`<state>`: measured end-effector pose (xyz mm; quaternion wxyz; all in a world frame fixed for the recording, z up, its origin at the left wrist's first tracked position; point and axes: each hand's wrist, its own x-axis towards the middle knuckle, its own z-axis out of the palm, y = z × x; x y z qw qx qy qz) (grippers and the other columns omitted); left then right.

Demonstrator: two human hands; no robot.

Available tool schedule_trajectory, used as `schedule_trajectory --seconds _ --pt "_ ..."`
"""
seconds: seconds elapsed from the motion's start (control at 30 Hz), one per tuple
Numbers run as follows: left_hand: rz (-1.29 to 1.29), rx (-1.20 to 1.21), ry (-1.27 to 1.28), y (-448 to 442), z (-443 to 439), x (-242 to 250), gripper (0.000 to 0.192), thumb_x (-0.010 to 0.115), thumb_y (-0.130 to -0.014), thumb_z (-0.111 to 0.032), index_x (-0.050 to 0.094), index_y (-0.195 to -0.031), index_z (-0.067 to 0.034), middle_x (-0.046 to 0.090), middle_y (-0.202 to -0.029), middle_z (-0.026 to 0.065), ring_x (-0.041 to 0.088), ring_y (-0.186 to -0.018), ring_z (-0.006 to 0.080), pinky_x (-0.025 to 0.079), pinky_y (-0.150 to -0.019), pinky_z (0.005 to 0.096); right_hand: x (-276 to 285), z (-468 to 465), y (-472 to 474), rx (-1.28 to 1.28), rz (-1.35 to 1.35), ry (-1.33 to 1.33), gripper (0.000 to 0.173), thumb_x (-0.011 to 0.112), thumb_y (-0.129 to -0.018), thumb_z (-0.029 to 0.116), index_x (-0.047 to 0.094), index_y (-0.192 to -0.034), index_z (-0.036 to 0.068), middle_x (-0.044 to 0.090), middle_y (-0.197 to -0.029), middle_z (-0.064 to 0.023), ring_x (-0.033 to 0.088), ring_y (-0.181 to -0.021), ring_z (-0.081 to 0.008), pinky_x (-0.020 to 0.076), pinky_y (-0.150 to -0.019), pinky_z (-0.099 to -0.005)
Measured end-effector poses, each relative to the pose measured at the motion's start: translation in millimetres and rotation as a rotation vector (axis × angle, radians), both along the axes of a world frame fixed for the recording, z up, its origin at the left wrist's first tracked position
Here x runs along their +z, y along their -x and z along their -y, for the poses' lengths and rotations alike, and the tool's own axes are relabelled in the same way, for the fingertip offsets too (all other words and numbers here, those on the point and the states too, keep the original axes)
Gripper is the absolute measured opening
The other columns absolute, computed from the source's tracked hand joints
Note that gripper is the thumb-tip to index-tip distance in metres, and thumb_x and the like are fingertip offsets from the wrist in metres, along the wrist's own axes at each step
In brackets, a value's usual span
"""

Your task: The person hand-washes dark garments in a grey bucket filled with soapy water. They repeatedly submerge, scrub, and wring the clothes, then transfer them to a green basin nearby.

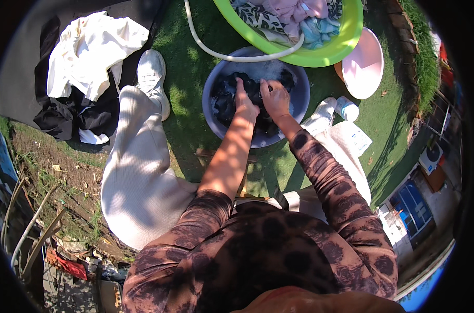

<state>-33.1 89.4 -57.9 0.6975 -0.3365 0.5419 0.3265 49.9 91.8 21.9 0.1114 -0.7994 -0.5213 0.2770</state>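
A dark wet garment (225, 98) lies bunched in a purple-grey plastic basin (207, 113), with white suds (268, 69) along the far side. Inside the basin, my left hand (246, 99) grips the cloth, its thumb on top and its other fingers mostly hidden in the folds. My right hand (276, 98) is close beside it, fingers curled over the same garment. A white hose (237, 58) loops across the basin's far rim.
Beyond the basin, a lime-green tub (319, 58) holds several clothes. Right of it is a pink basin (364, 64). A white tub (347, 109) and a labelled white packet (358, 139) sit near my right shoe. White clothing (96, 54) and black clothing (64, 113) lie left on a dark mat (17, 78).
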Motion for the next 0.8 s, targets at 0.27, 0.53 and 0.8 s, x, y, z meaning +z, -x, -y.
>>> schedule_trajectory --seconds 0.27,0.53,0.8 --pt "0.071 0.029 -0.334 -1 -7 14 0.078 0.049 -0.098 -0.065 0.031 -0.152 -0.012 0.026 -0.162 0.0160 0.033 -0.145 0.0319 0.027 -0.119 0.0468 -51 -33 -10 0.064 0.131 0.016 0.044 0.068 -0.092 0.039 0.059 -0.127 0.014 0.049 -0.123 -0.0285 0.052 -0.114 -0.0493 0.0505 -0.091 -0.0521" --pt "0.072 0.133 -0.346 5 -18 25 0.086 0.047 -0.096 -0.069 0.026 -0.156 -0.011 0.039 -0.153 0.0145 0.040 -0.140 0.0316 0.030 -0.119 0.0456 -113 -57 -16 0.382 0.266 0.616 0.035 0.060 -0.095 0.036 0.070 -0.111 0.008 0.071 -0.106 -0.0188 0.067 -0.100 -0.0404 0.0528 -0.087 -0.0463" --pt "0.304 0.073 -0.512 25 -6 17 0.059 0.060 -0.095 -0.057 0.066 -0.122 -0.004 0.071 -0.112 0.0086 0.068 -0.099 0.0238 0.054 -0.093 0.0379 58 46 20 0.255 -0.327 0.028 0.027 0.077 -0.083 0.029 0.065 -0.094 0.008 0.061 -0.089 -0.0103 0.064 -0.082 -0.0323 0.0525 -0.072 -0.0414"
